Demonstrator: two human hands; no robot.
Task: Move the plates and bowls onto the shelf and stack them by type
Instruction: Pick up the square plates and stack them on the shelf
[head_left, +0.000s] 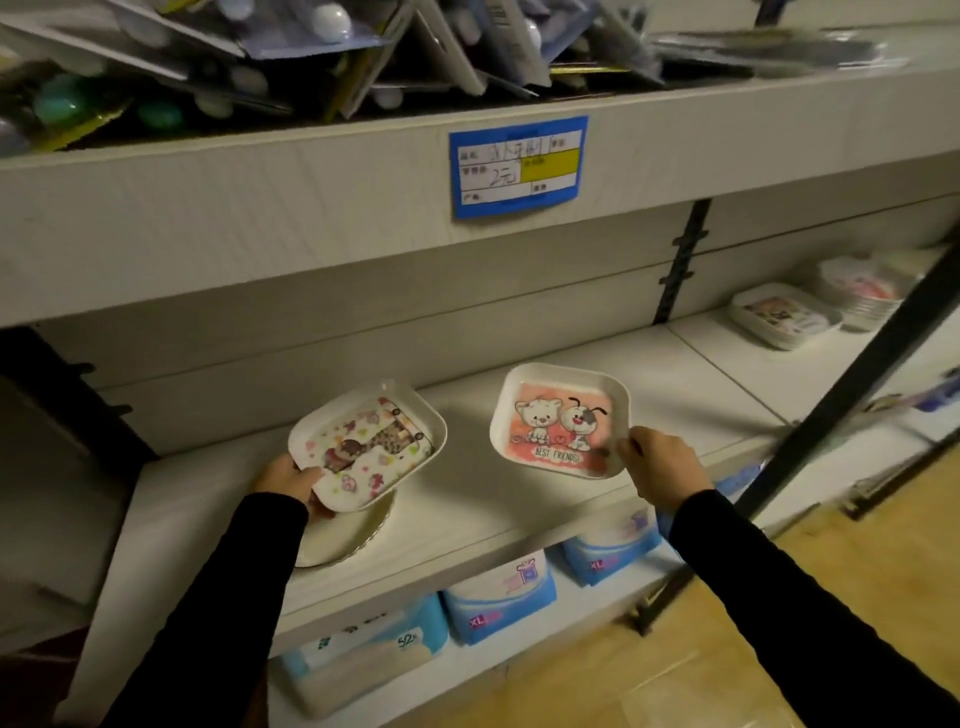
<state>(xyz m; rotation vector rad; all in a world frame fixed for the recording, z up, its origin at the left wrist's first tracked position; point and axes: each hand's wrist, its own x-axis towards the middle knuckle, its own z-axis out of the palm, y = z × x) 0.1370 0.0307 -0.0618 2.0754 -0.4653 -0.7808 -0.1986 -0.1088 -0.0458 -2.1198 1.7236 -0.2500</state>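
My left hand (291, 480) grips the near edge of a square plate with a giraffe print (371, 447), held tilted above a round scalloped white plate (353, 535) that lies on the middle shelf (493, 514). My right hand (660, 467) pinches the near right corner of a square "Best Friends" cat-and-dog plate (558, 421), held just over the shelf. Far right on the same shelf stands a stack of square plates (784, 317), and behind it a stack of round bowls or plates (862, 293).
An upper shelf (363, 208) with a blue price label (519, 166) overhangs the work area and carries packaged goods. Blue XL packs (498, 597) fill the shelf below. A dark metal post (852, 384) slants across the right side. Wooden floor lies at the lower right.
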